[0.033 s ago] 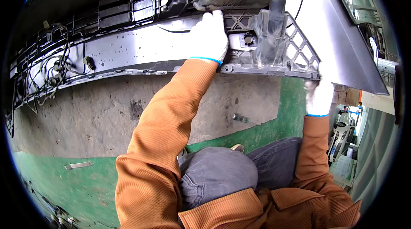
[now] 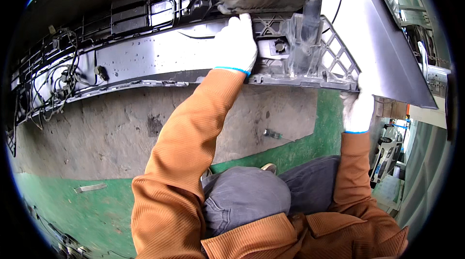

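Observation:
A grey car bumper [image 2: 150, 53] lies with its inner side toward me, stretching from far left to the right. My left hand [image 2: 240, 46], in a white glove with a blue cuff, grips the bumper beside a black lattice bracket [image 2: 335, 58]; its fingertips reach toward the far edge and are partly hidden. At the bumper's near right edge, below the bracket's corner, my right hand [image 2: 358, 111] is gloved alike, its fingers curled around the edge. A dusty dark cylindrical part [image 2: 310, 22] sits on the bracket between my hands.
Loose black wiring [image 2: 65, 77] hangs at the bumper's left end. A dirty grey mat [image 2: 111, 133] covers part of the green floor [image 2: 116, 205]. A small bottle-like object [image 2: 272, 134] lies on the mat; a metal strip [image 2: 90, 188] lies on the floor.
My right hand has shifted slightly left and down along the bumper's edge. The bumper's right end has moved very slightly; my left hand keeps nearly the same place.

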Available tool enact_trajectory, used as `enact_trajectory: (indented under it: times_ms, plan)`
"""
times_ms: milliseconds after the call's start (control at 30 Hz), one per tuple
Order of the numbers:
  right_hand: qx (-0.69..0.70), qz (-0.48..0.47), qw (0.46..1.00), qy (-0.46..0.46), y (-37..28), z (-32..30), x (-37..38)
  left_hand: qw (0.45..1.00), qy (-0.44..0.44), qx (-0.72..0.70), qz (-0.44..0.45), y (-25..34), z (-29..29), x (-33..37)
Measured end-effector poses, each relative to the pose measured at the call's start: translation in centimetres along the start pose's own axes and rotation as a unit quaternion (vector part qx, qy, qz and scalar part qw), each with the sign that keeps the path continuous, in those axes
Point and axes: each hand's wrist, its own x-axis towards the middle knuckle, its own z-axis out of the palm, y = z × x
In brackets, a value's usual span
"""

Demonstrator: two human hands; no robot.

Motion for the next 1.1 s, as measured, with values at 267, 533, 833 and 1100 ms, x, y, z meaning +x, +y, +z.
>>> enact_trajectory:
  times_ms: [267, 533, 833, 1100]
  plan:
    - [0.108, 0.062, 0.949, -0.291, 6.4, -0.9, 0.3, 0.994, 0.081, 0.050, 0.060, -0.5, 0.6, 0.3]
    - [-0.448, -0.154, 0.858, -0.199, 12.5, 12.9, 4.1, 0.997, 0.031, 0.048, 0.043, -0.3, 0.4, 0.7]
    - [-0.371, -0.154, 0.899, -0.176, 12.7, 14.0, 4.8, 0.998, -0.007, 0.018, 0.061, -2.3, 0.5, 1.8]
    - [-0.288, -0.127, 0.933, -0.176, 12.5, 13.0, 4.3, 0.993, -0.031, 0.107, 0.032, 0.9, -1.2, 0.2]
